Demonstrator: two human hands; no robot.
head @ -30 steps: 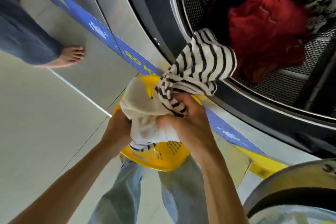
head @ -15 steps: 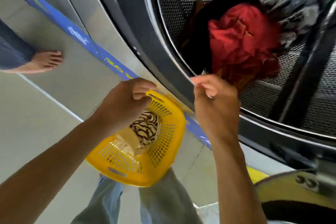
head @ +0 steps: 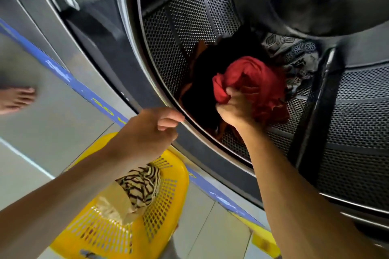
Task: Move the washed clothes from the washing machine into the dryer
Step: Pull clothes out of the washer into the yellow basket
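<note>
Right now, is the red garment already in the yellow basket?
No, the red garment lies inside the drum, gripped by the right hand, while the yellow basket holds only striped and cream cloth.

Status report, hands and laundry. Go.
Right hand shut on red garment in drum. Left hand empty at door rim. Striped garment in yellow basket. Nothing blocking.

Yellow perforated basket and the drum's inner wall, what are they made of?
Yellow perforated basket: looks like moulded plastic, glossy, with a uniform colour and slotted sides. Perforated drum wall: appears to be sheet metal, grey with a dull sheen and an even grid of punched holes.
</note>
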